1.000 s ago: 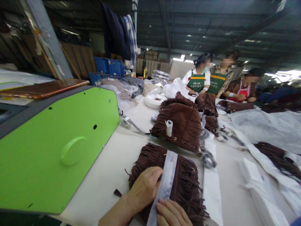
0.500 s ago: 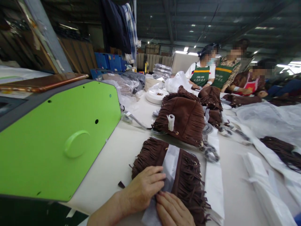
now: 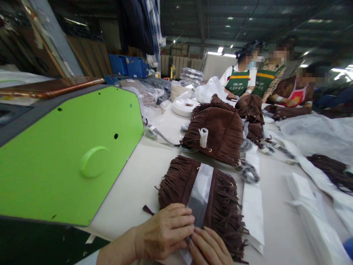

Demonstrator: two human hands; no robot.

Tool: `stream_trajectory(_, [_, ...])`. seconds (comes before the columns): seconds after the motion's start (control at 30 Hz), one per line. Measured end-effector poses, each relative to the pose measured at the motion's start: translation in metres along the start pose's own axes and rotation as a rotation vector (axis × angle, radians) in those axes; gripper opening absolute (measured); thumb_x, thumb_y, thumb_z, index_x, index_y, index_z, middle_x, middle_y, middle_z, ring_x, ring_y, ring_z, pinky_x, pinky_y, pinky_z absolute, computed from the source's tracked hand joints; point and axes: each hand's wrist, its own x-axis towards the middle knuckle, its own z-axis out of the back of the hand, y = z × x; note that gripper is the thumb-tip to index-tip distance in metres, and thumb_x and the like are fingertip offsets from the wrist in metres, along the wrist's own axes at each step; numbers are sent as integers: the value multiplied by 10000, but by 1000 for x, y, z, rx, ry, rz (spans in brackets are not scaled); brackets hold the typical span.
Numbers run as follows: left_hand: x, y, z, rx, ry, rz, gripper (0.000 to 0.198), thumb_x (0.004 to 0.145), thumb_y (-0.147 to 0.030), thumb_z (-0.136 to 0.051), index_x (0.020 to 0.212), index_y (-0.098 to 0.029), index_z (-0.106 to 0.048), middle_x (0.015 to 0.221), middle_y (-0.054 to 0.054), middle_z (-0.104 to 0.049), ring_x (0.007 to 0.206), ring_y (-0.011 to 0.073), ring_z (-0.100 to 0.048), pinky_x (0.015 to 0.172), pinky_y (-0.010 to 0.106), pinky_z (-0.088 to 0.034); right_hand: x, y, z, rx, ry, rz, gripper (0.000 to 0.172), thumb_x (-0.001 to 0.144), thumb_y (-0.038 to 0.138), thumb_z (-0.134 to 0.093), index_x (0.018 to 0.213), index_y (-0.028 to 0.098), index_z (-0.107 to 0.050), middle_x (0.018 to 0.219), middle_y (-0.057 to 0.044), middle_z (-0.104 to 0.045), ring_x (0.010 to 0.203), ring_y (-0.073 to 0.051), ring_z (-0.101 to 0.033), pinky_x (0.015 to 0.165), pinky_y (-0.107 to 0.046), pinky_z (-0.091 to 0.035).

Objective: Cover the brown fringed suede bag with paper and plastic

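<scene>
Pale surface (image 3: 278,198) fills most of the lower view, running back from its near edge. Along its far R part, 3 co-workers (image 3: 238,82) in aprons, 2 green & 1 red, w/ brown fringed goods before some of them. Green panel (image 3: 55,158) stands along the surface's L edge. Clear plastic sheeting (image 3: 317,132) lies crumpled toward the R side, w/ a dark brown fringed piece (image 3: 328,171) just nearer. Near bag (image 3: 179,180), brown & fringed, lies flat by the near edge, well R of the near L corner, fringe out both sides. Far bag (image 3: 220,129), same brown, sits just beyond it, more brown pieces behind. Long white strip (image 3: 253,206) runs away from the near edge, just R of near bag; folded white strips (image 3: 311,217) farther R. Translucent strip (image 3: 202,184) lies down near bag's middle, approx. far end to near end, passing under the fingers.

Hands: L hand (image 3: 167,232) reaches in from the near L corner side, fingers bent & close together on the strip. R hand (image 3: 208,248), partly cut off below, has fingers curled onto the strip next to L's. Thumbs hidden, so can't tell if either pinches or only presses. White roll (image 3: 182,108) lies flat toward the far edge. Wrapped coil (image 3: 249,172) by far bag's near R corner. Tiny white roll (image 3: 203,138) on far bag.
</scene>
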Motion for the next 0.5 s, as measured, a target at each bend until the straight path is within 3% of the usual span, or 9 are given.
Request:
stream_trajectory(0.33, [6,-6,-6,167,-54,-115,223,902,-134,-410,1038,-55,-567,1029,119,-642,947,210,-560,872,345,-472,-18,4,7,81,34,-86,237,916,202,-444,942,166,-677,903,-22,-727,965,-127,-648,988,-269,-448])
stream_trajectory(0.5, [5,-8,-3,46,-27,-54,294,904,-264,-421,1083,-62,-537,1044,133,-620,960,230,-544,876,373,-460,-21,4,6,113,24,-122,237,917,222,-444,962,174,-671,918,-30,-724,978,-131,-643,962,-270,-472])
